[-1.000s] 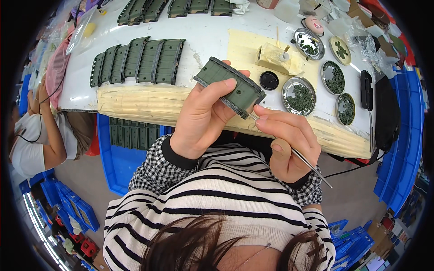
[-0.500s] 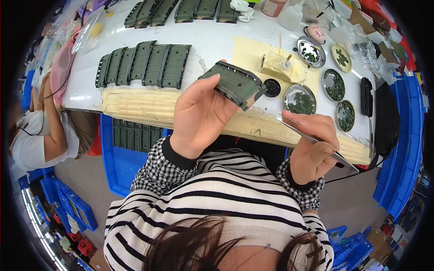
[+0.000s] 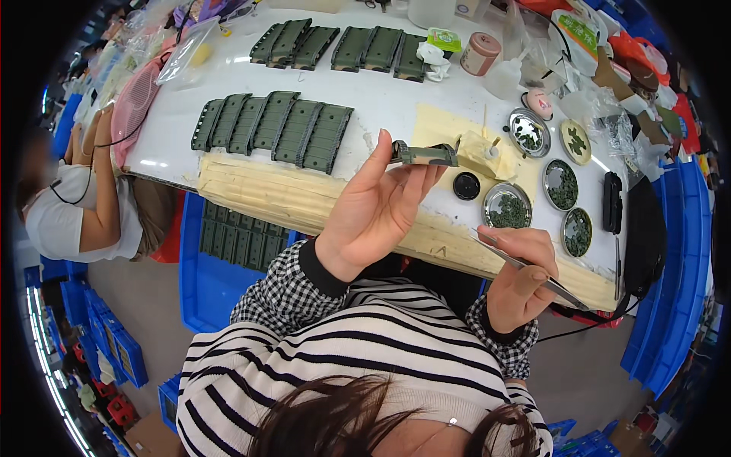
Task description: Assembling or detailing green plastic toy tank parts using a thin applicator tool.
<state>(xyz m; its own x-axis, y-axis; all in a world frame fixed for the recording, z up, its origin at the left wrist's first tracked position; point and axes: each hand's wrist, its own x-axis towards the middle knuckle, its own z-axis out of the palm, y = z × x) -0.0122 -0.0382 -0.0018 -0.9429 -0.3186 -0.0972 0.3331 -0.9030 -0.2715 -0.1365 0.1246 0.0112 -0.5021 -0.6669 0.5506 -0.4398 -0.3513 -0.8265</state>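
Note:
My left hand [image 3: 375, 207] is raised over the table's front edge, its fingers under a curved dark green plastic piece [image 3: 426, 155]. The piece is turned nearly edge-on, so its broad face is mostly hidden. Between the thumb and fingers of my right hand [image 3: 524, 278] are long metal tweezers [image 3: 560, 289], tips pointing up and left. Just beyond those tips stands a round dish of small dark green bits [image 3: 507, 207]. A small black round cup [image 3: 466, 185] lies beside it, near a yellow wrapped block [image 3: 487, 156].
Rows of similar green pieces [image 3: 274, 129] lie on the white table at left. More dishes of green bits [image 3: 561, 185] stand at right. A padded strip [image 3: 251, 192] runs along the front edge. A blue crate [image 3: 199, 286] is below, and another person [image 3: 84, 202] sits at far left.
My left hand has tipped the green piece from showing its broad face to nearly edge-on. The view has shifted, so the table appears lower. The right hand keeps its hold on the tweezers.

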